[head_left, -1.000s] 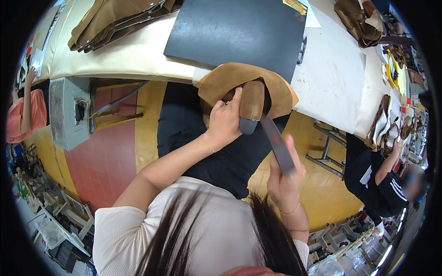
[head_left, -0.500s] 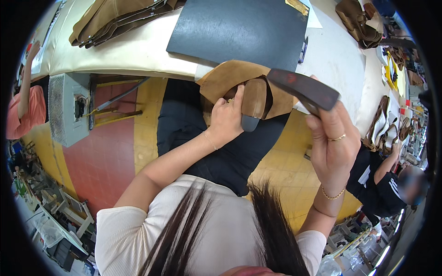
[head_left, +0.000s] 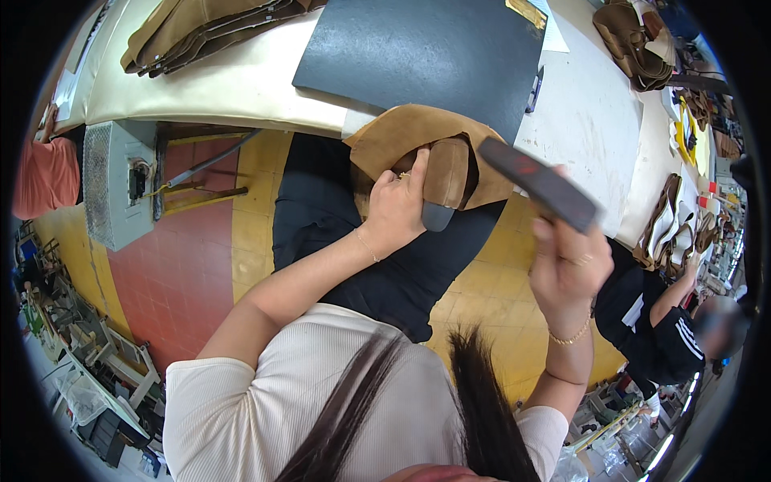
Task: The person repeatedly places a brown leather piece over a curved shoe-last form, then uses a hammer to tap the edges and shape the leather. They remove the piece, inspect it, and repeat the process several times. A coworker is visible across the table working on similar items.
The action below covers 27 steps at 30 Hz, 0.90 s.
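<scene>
A brown leather piece point(head_left: 385, 138) curves open above my lap, against the table's near edge. In its opening shows a rounded brown part point(head_left: 446, 170) with a seam and a dark grey lower end. My left hand point(head_left: 393, 207) grips the leather at its left side, the index finger stretched along the rounded part and the other fingers curled. To the right, my right hand point(head_left: 572, 261) is closed on a dark bar-shaped tool point(head_left: 536, 177) with a red mark. The tool is held up, its far end over the leather's right side in this view; its exact kind cannot be made out.
A black board point(head_left: 426, 56) lies on the pale table point(head_left: 217, 92). Stacked brown leather pieces point(head_left: 205, 36) lie far left, and a brown bundle point(head_left: 630, 44) far right. A grey metal box point(head_left: 120, 185) stands left. Co-workers sit at right point(head_left: 654, 329) and left point(head_left: 50, 177).
My right hand and the tool have moved slightly down and left, and the tool has tilted, its right end lower. My left hand and the leather have stayed almost in place.
</scene>
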Motion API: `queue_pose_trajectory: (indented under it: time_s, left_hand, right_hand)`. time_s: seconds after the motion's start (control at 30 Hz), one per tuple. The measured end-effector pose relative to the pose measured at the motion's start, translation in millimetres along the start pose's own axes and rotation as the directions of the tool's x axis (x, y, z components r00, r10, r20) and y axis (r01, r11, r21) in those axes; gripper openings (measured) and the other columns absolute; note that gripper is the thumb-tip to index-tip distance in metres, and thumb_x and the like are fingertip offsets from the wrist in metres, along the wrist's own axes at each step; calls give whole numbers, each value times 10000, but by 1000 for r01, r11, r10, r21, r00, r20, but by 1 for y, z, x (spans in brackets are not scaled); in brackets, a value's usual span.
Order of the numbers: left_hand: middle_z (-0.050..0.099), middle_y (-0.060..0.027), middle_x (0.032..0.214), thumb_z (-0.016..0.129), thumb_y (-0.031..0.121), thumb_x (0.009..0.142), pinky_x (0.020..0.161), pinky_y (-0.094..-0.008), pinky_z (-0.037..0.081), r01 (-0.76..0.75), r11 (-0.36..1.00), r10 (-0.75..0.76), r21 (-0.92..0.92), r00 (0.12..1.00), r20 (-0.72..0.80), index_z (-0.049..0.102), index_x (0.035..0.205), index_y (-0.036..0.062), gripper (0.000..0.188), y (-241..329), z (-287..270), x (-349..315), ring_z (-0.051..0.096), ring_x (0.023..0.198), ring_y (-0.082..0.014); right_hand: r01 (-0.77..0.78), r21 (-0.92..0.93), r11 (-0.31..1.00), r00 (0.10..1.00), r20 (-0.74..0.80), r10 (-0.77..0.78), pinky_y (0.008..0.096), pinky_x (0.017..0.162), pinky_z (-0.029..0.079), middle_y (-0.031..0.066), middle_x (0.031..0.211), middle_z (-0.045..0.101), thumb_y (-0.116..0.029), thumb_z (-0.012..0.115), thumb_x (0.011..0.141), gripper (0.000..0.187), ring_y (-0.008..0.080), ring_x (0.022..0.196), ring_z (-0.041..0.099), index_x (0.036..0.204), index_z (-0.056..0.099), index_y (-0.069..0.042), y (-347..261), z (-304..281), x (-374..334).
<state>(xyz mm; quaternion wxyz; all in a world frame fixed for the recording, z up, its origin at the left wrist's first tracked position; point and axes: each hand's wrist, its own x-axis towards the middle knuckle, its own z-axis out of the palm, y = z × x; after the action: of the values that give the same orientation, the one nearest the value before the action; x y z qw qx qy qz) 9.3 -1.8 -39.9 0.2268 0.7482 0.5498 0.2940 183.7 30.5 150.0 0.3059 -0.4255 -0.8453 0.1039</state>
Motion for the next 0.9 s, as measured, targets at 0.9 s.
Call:
queue_pose_trajectory:
  time_s: [0.9]
  left_hand:
    - [659, -88, 736, 775, 173, 704, 683, -353, 453, -3, 1000, 2, 10, 999, 40, 296, 1431, -93, 910, 2, -5, 3, 634, 640, -259]
  right_hand:
    - [-198, -73, 977, 925, 315, 211, 318, 576, 501, 98, 828, 653, 0, 661, 869, 439, 262, 635, 607, 1297, 626, -88, 22, 13, -3]
